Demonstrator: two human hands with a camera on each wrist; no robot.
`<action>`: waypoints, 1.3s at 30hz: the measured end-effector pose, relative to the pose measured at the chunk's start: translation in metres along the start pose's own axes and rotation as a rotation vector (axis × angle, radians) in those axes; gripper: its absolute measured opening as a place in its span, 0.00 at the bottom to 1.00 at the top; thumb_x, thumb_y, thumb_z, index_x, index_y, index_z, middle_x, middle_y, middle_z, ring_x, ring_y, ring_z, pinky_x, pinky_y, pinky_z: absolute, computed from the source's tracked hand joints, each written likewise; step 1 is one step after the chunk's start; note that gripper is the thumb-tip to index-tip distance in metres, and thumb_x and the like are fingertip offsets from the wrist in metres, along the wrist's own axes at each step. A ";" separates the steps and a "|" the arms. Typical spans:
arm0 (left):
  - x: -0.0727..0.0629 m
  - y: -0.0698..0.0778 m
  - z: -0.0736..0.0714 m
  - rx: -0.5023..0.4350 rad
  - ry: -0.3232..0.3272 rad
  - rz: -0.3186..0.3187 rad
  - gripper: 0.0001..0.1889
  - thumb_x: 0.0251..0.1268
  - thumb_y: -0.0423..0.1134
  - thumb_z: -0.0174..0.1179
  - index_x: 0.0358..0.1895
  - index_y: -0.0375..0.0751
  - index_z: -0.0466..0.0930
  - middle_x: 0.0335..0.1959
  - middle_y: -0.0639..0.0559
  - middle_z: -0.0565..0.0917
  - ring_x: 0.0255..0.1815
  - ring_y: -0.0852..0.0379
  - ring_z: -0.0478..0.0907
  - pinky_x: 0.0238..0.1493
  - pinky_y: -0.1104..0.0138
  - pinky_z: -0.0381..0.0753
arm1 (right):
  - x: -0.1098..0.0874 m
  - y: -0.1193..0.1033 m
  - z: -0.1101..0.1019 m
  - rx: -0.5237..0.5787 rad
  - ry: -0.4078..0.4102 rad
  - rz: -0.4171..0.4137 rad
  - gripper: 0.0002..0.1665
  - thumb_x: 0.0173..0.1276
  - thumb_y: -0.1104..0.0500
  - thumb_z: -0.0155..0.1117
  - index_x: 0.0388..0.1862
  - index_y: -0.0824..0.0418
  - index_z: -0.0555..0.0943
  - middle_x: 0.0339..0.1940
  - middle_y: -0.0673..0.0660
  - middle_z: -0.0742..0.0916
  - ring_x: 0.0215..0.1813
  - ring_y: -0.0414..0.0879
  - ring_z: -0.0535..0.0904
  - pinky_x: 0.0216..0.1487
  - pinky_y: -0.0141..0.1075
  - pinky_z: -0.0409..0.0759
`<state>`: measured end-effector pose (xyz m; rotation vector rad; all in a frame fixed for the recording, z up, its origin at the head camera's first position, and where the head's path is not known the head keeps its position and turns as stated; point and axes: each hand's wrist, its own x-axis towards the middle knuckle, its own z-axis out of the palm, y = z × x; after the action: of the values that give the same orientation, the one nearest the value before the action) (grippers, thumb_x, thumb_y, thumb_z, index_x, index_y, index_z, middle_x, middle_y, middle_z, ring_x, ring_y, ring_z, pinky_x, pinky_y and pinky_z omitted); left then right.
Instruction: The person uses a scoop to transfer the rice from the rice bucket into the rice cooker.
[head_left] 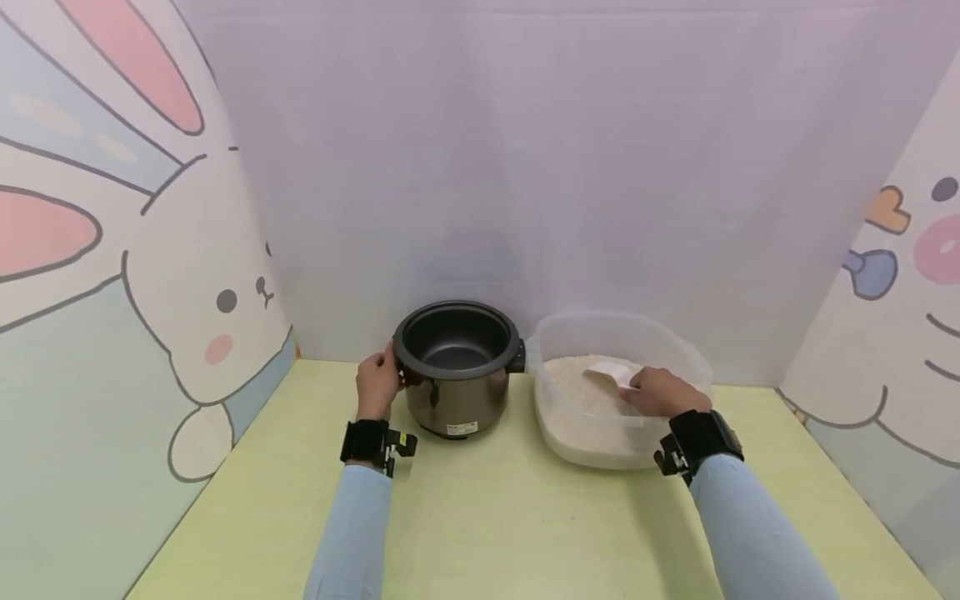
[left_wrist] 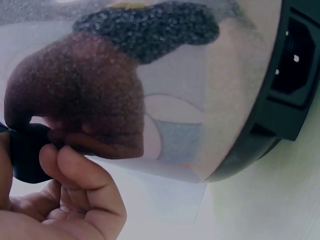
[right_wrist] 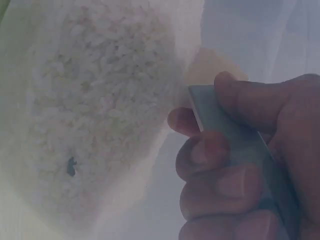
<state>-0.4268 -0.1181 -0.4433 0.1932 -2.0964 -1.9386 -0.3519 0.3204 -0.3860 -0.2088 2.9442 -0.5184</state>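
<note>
A brown, shiny rice cooker (head_left: 450, 408) stands lidless, its dark inside facing up. My left hand (head_left: 377, 383) is at its left side, fingers and thumb curled round a black side handle (left_wrist: 29, 155) in the left wrist view. The cooker's glossy wall mirrors that hand. To the right, a translucent plastic tub (head_left: 585, 460) holds white rice (head_left: 564, 385). Inside it, my right hand (head_left: 666, 393) grips a pale scoop (head_left: 611, 369) by its handle, the scoop's head over the rice. Through the tub wall, the right wrist view shows fingers wrapped round the handle.
Both vessels stand side by side on a pale yellow-green table (head_left: 487, 533), close to a whitish curtain (head_left: 510, 167) behind. Rabbit-printed panels (head_left: 202, 275) flank the table. A black socket (left_wrist: 295, 57) sits low on the cooker's wall.
</note>
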 end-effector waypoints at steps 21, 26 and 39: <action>0.000 0.000 0.000 0.002 -0.012 0.000 0.26 0.81 0.56 0.50 0.30 0.37 0.74 0.23 0.50 0.73 0.23 0.57 0.74 0.29 0.68 0.80 | 0.006 0.004 -0.005 0.072 -0.111 -0.189 0.19 0.80 0.52 0.56 0.31 0.57 0.86 0.23 0.46 0.76 0.27 0.41 0.69 0.35 0.37 0.68; 0.000 -0.001 0.000 0.001 -0.008 0.000 0.25 0.82 0.55 0.50 0.30 0.36 0.74 0.24 0.50 0.73 0.24 0.57 0.74 0.29 0.67 0.80 | 0.007 0.004 -0.007 0.118 -0.143 -0.222 0.19 0.80 0.52 0.57 0.32 0.58 0.87 0.23 0.47 0.77 0.28 0.42 0.70 0.35 0.38 0.70; 0.003 -0.003 0.000 -0.010 -0.005 -0.010 0.26 0.81 0.56 0.50 0.31 0.36 0.74 0.25 0.50 0.73 0.24 0.57 0.73 0.28 0.69 0.79 | 0.007 0.007 -0.010 0.244 -0.225 -0.193 0.20 0.82 0.49 0.55 0.47 0.60 0.89 0.50 0.59 0.87 0.39 0.45 0.76 0.45 0.42 0.73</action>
<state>-0.4300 -0.1193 -0.4461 0.1967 -2.0921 -1.9573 -0.3609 0.3289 -0.3797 -0.4894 2.6284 -0.8156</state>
